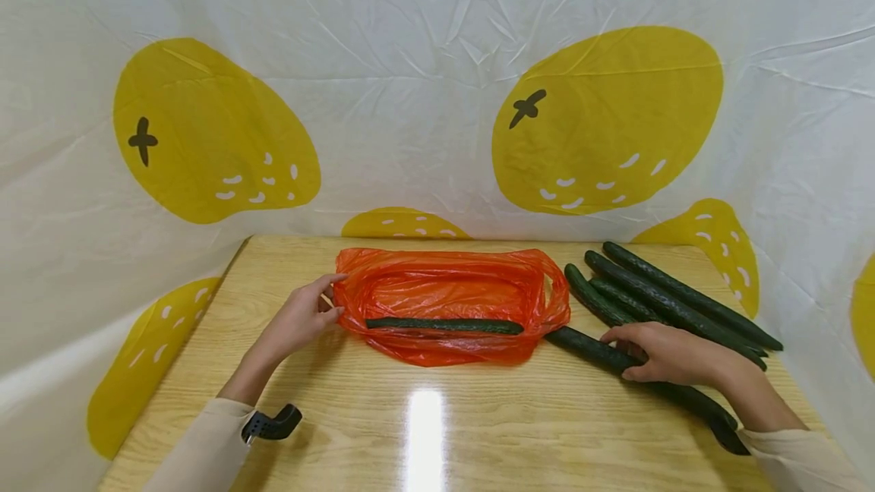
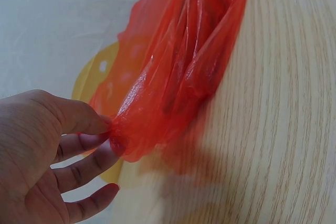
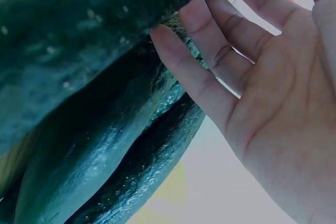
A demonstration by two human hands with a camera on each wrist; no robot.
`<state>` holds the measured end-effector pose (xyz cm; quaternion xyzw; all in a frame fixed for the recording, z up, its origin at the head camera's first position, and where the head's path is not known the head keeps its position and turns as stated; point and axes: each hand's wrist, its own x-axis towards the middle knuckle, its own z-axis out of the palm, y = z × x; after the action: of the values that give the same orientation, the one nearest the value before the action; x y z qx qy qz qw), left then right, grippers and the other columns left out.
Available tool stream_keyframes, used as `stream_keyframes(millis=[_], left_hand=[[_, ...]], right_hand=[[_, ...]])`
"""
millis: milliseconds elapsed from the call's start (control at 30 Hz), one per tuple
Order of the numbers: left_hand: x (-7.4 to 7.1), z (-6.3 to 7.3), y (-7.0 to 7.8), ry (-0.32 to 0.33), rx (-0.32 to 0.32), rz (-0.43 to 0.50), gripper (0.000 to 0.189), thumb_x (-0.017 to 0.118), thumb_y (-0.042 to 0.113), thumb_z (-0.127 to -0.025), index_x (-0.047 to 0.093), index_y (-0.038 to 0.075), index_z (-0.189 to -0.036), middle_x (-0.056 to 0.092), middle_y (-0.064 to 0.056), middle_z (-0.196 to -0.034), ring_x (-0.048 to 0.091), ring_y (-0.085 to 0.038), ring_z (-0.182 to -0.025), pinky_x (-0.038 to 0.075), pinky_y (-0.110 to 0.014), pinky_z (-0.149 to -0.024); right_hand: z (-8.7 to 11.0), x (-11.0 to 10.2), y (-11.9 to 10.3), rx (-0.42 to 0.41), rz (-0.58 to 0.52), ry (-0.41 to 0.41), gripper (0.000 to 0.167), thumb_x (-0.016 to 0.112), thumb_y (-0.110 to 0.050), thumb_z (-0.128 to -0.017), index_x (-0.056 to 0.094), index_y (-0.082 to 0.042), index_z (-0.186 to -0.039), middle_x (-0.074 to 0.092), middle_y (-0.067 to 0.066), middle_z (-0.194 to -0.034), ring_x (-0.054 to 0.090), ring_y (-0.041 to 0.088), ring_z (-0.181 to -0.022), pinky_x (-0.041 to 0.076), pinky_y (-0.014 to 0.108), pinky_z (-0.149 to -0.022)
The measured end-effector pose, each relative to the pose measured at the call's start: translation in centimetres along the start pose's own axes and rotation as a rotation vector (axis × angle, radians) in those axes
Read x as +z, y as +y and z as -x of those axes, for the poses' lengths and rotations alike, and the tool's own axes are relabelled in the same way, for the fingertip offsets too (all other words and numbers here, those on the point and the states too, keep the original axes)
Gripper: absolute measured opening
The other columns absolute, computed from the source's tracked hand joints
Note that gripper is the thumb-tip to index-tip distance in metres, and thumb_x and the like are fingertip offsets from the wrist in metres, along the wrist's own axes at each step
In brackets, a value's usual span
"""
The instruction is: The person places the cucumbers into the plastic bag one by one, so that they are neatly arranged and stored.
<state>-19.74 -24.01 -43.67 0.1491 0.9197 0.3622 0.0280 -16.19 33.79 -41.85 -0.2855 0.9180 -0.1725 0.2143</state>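
A red plastic bag (image 1: 451,294) lies with its mouth spread on the table, and one cucumber (image 1: 444,324) rests lengthwise inside. My left hand (image 1: 304,317) pinches the bag's left end between thumb and fingertips; the left wrist view shows the gathered film (image 2: 142,124) at those fingers. On the right, my right hand (image 1: 673,355) grips a long dark green cucumber (image 1: 588,348) around its middle, thumb on the near side. That cucumber's far end is right by the bag's right handle. Beyond it, several more cucumbers (image 1: 656,298) lie side by side.
The wooden table (image 1: 328,424) has its left edge close to a hanging white cloth (image 1: 410,127) with yellow fruit prints, which encloses the back and sides. A black strap (image 1: 273,424) sits at my left wrist.
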Motion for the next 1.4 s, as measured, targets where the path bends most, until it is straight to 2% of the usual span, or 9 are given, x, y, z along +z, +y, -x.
stream_keyframes(millis=[167,367,833,1200,1400], left_hand=[[-0.02,-0.08,-0.08,0.004,0.010,0.003,0.058,0.069,-0.002,-0.092,0.048,-0.001,-0.146,0.065,-0.010,-0.097,0.069,-0.018,-0.076,0.056,-0.027,-0.062],[-0.03,-0.10,-0.19,0.002,0.019,-0.003,0.058,0.070,-0.002,-0.091,0.049,-0.001,-0.145,0.066,-0.011,-0.098,0.069,-0.015,-0.076,0.056,-0.026,-0.063],[-0.12,-0.06,-0.08,-0.004,0.013,0.004,0.057,0.070,-0.002,-0.092,0.049,0.000,-0.145,0.066,-0.011,-0.100,0.068,-0.016,-0.078,0.057,-0.027,-0.065],[-0.06,-0.14,0.03,-0.004,0.019,0.012,0.057,0.069,-0.002,-0.092,0.049,-0.001,-0.145,0.066,-0.012,-0.100,0.068,-0.015,-0.076,0.056,-0.026,-0.063],[-0.09,-0.14,0.04,-0.001,0.018,-0.001,0.057,0.069,-0.002,-0.092,0.050,-0.001,-0.145,0.066,-0.011,-0.100,0.069,-0.016,-0.078,0.057,-0.027,-0.065]], right_hand=[[-0.18,-0.17,0.04,0.009,-0.014,-0.021,0.049,0.081,-0.029,-0.086,0.065,-0.008,-0.127,0.067,-0.003,-0.108,0.056,0.005,-0.085,0.051,0.032,-0.071],[-0.36,-0.19,0.05,0.029,-0.020,-0.045,0.049,0.081,-0.027,-0.085,0.065,-0.006,-0.127,0.069,0.006,-0.115,0.065,0.020,-0.096,0.055,0.041,-0.078],[-0.44,-0.21,0.23,0.079,-0.078,-0.061,0.048,0.074,-0.018,-0.089,0.060,-0.001,-0.131,0.065,0.017,-0.125,0.063,0.037,-0.113,0.053,0.051,-0.087],[-0.09,-0.13,0.51,0.064,-0.048,-0.038,0.052,0.073,-0.032,-0.093,0.060,-0.001,-0.133,0.065,0.016,-0.128,0.063,0.037,-0.115,0.054,0.047,-0.089],[0.33,-0.34,0.95,0.053,-0.061,-0.041,0.052,0.071,-0.036,-0.095,0.060,-0.002,-0.133,0.067,0.011,-0.123,0.066,0.029,-0.109,0.055,0.041,-0.083]])
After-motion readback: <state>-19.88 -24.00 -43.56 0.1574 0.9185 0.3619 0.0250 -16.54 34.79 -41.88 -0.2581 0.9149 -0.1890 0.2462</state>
